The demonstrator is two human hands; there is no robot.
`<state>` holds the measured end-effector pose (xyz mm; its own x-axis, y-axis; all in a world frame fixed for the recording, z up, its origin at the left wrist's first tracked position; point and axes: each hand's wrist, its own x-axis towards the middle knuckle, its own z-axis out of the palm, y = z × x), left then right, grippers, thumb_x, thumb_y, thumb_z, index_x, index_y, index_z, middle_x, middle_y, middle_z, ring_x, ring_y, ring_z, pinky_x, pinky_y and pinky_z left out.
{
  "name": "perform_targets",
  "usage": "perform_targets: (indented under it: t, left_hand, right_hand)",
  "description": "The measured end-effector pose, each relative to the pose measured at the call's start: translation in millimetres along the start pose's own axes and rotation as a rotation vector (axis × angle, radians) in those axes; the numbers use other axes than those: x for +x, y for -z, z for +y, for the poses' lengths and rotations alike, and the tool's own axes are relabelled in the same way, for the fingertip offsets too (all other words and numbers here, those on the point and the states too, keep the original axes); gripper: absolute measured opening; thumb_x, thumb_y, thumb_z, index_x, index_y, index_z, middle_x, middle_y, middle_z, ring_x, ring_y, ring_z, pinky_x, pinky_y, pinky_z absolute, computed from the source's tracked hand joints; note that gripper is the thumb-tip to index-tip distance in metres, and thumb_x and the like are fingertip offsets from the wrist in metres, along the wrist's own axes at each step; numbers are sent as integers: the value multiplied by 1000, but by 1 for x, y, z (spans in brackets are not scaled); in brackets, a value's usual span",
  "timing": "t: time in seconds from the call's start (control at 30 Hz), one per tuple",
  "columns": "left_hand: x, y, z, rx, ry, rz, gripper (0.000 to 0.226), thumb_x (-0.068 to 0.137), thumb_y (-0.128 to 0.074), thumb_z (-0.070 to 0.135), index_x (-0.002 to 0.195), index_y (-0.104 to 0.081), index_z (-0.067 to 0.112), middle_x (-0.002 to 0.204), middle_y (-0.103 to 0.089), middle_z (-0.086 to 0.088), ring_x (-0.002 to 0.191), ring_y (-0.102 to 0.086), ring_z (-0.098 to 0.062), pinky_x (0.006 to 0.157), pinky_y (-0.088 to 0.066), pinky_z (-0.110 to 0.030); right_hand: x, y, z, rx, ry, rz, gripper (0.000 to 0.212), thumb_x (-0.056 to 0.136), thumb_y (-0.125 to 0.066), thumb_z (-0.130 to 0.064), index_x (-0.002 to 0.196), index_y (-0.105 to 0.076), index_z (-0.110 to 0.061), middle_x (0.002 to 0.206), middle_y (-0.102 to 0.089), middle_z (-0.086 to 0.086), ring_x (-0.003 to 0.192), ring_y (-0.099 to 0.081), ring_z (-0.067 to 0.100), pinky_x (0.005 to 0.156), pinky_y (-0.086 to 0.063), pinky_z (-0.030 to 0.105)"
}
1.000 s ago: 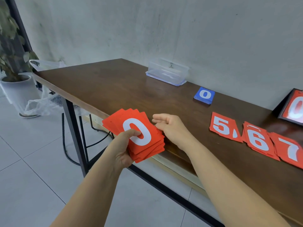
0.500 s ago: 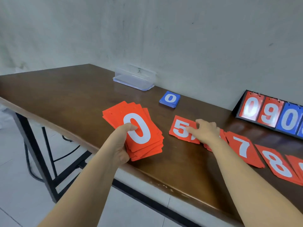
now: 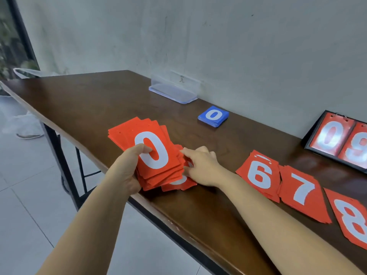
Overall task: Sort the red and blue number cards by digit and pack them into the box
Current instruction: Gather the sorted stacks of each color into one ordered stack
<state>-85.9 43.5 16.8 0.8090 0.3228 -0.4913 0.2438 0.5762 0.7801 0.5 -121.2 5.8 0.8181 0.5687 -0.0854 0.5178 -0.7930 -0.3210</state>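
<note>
My left hand [image 3: 125,171] grips a thick fanned stack of red cards [image 3: 127,133] with a white 0 on top, held at the table's front edge. My right hand [image 3: 202,165] pinches a small pile of red 5 cards [image 3: 178,184] that sits tucked under the stack's lower right side, mostly hidden by it. Red piles showing 6 [image 3: 258,173], 7 [image 3: 301,191] and 8 [image 3: 353,221] lie in a row to the right. A blue stack topped by 0 [image 3: 213,116] lies farther back. The clear plastic box [image 3: 172,90] stands against the wall.
A black-framed flip scoreboard [image 3: 337,139] showing red 0 and 9 leans at the back right. The brown table [image 3: 89,100] ends in a front edge just below my hands, with tiled floor beyond. A white plastic bag [image 3: 23,124] lies on the floor at left.
My right hand went to the 5 pile and has brought it left, under the red stack. The left hand kept hold of the stack. The view swung back to the left.
</note>
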Motion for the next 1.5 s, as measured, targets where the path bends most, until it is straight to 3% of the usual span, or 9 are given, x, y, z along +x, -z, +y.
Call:
perform_targets:
  t: [0.17, 0.33, 0.53, 0.8, 0.93, 1.07, 1.23, 1.37, 1.5]
  left_hand:
    - [-20, 29, -7, -11, -10, 40, 36, 81, -64, 13, 116, -59, 13, 100, -71, -16, 83, -68, -36, 58, -59, -43]
    - [-35, 49, -26, -12, 31, 42, 44, 76, -64, 13, 120, -59, 12, 103, -72, -20, 89, -69, -43, 75, -57, -59]
    - [-44, 56, -46, -23, 116, 64, 53, 77, -67, 8, 125, -47, 9, 113, -62, -23, 87, -65, -46, 56, -58, -52]
    - [-40, 66, -41, -17, 53, 110, 54, 76, -68, 7, 126, -48, 10, 115, -63, -20, 97, -63, -44, 76, -57, -57]
    - [-49, 63, -41, -31, 31, 90, 45, 81, -67, 7, 122, -50, 10, 111, -63, -20, 96, -62, -42, 77, -56, -55]
    - [-62, 41, -35, -81, 30, -49, 28, 83, -63, 7, 111, -60, 9, 102, -68, -19, 89, -66, -41, 61, -58, -51]
    - [-60, 2, -37, -37, 81, -121, 42, 76, -67, 8, 117, -59, 9, 110, -69, -21, 94, -67, -45, 78, -54, -65]
    - [-58, -22, -45, -5, 104, -119, 29, 79, -66, 10, 107, -60, 10, 110, -68, -19, 98, -66, -43, 87, -52, -63]
    - [-53, -33, -51, 23, 105, -125, 45, 78, -67, 11, 122, -56, 10, 113, -65, -19, 100, -64, -43, 88, -52, -61]
  right_hand:
    - [-13, -4, 1, 264, -102, 165, 54, 93, -58, -36, 143, -43, -24, 137, -52, 1, 126, -46, 18, 106, -39, 38]
    - [-20, -13, -12, 315, -137, 256, 41, 93, -54, -11, 134, -55, -16, 124, -63, 0, 111, -57, 12, 98, -47, 30]
    - [-36, -29, -52, 423, -2, 183, 49, 90, -40, 5, 134, -55, -9, 126, -63, 5, 118, -57, 12, 97, -41, 17]
    - [-44, -44, -85, 555, 14, 167, 49, 87, -36, 11, 126, -61, -7, 121, -65, 5, 113, -59, 15, 98, -48, 28]
    - [-49, -32, -73, 672, -48, 142, 37, 93, -44, 3, 122, -63, -11, 115, -68, 3, 99, -63, 8, 74, -48, 11]
    - [-55, 8, 2, 221, -330, 425, 38, 95, -55, -18, 132, -55, -22, 130, -60, 1, 122, -51, 17, 95, -47, 29]
    - [-78, 37, 98, -151, -763, 353, 40, 96, -48, -30, 135, -51, -22, 132, -56, 8, 127, -35, 31, 98, -31, 37]
    - [-80, 32, 118, -231, -756, 226, 36, 98, -42, -37, 128, -57, -22, 135, -54, 5, 128, -35, 29, 103, -28, 40]
    - [-84, 22, 98, -245, -595, 221, 37, 99, -38, -37, 131, -56, -27, 134, -55, 4, 128, -34, 27, 101, -27, 39]
